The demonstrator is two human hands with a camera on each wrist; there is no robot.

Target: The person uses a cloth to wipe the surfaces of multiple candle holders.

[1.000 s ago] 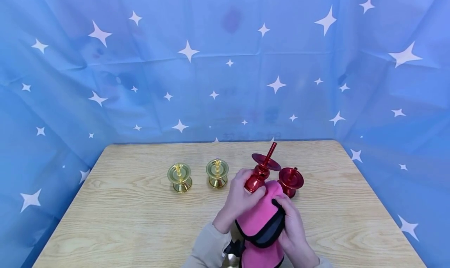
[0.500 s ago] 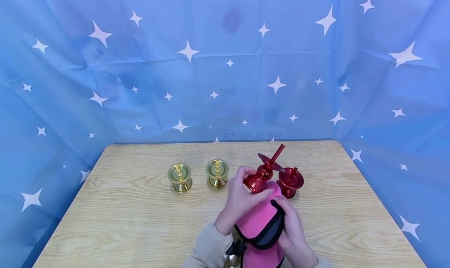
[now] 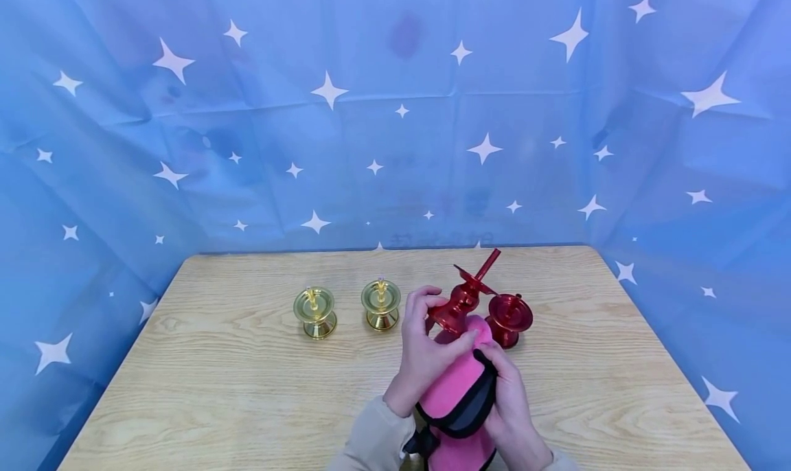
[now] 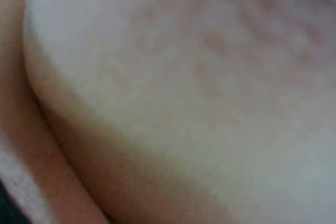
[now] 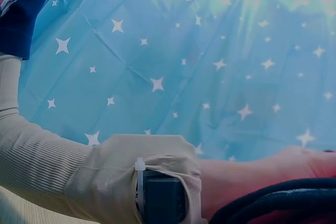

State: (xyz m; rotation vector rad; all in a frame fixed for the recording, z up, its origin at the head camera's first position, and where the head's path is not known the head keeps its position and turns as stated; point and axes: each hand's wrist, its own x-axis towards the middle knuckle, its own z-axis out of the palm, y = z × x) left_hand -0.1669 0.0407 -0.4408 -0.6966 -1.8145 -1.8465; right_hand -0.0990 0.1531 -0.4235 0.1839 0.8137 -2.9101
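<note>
My left hand [image 3: 426, 351] holds a shiny red candle holder [image 3: 459, 305] by its base in the head view. The holder leans to the right, its drip plate and stem uppermost. My right hand [image 3: 509, 395] grips a pink cloth piece with black edging [image 3: 454, 388], whose upper end lies against the holder's base. The left thumb touches this cloth too. Its exact kind cannot be told. Just right of the held one, a second red candle holder [image 3: 510, 316] stands upright on the table. Blurred skin fills the left wrist view. Black edging [image 5: 283, 192] shows low in the right wrist view.
Two gold candle holders [image 3: 315, 313] stand upright on the wooden table [image 3: 216, 375], left of the hands. A blue curtain with white stars [image 3: 371, 128] hangs behind and along both sides. More pink cloth [image 3: 460, 454] hangs at the front, near a black strap [image 3: 421, 442].
The held candle holder has tipped further to the right. My left fingers have shifted on its base, with the thumb coming onto the pink cloth. The right hand has hardly moved.
</note>
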